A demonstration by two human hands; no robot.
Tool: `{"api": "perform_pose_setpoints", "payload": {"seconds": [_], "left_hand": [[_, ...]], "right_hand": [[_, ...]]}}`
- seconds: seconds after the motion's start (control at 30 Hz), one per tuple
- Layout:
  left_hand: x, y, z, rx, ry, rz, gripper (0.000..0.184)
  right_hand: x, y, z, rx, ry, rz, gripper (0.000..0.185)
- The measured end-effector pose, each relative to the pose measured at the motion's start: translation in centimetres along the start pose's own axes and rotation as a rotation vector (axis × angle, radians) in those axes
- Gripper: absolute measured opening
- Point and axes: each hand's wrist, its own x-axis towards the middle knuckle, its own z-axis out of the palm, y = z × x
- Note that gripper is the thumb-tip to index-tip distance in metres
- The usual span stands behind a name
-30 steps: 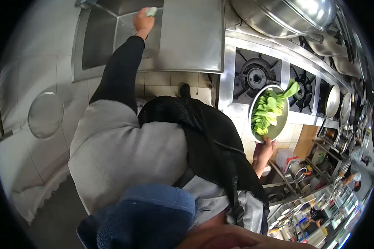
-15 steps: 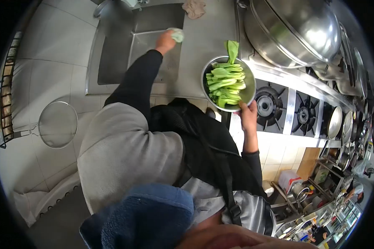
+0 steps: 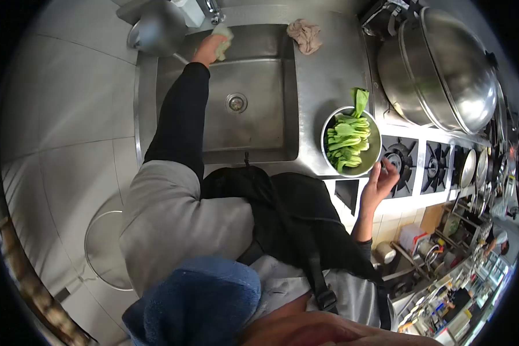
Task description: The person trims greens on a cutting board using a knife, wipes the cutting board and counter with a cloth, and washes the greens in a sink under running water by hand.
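Observation:
My left hand reaches over the far left part of the steel sink, its fingers closed on a pale greenish crumpled cloth. A metal bowl sits on the counter to the right of the sink, near the front edge. Green bok choy lies bunched in it, one leafy piece sticking out over the far rim. My right hand is beside the bowl's near right rim with its fingers apart; whether a fingertip still touches the rim is hard to tell.
A beige rag lies on the counter behind the sink's right side. The faucet stands at the back. To the right are a large domed steel pot and gas burners. A round strainer is at lower left.
The bowl of bok choy now sits on the counter, and my right hand's grip on its rim has loosened. My left hand has moved the cloth away toward the faucet. The view has shifted.

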Motion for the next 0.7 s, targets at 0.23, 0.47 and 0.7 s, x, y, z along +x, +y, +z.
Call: {"api": "perform_pose_setpoints", "payload": {"seconds": [0.23, 0.47, 0.7], "left_hand": [[-4.8, 5.7, 5.6, 0.110, -0.112, -0.057, 0.053], [-9.8, 6.8, 2.3, 0.354, -0.060, 0.214, 0.048], [-9.9, 14.0, 1.4, 0.060, -0.250, 0.581, 0.047]], "right_hand": [[3.3, -7.7, 21.4, 0.341, -0.934, 0.080, 0.030], [7.6, -11.1, 46.8, 0.930, -1.046, 0.536, 0.051], [12.4, -14.4, 54.8, -0.636, -0.854, -0.762, 0.039]]}}
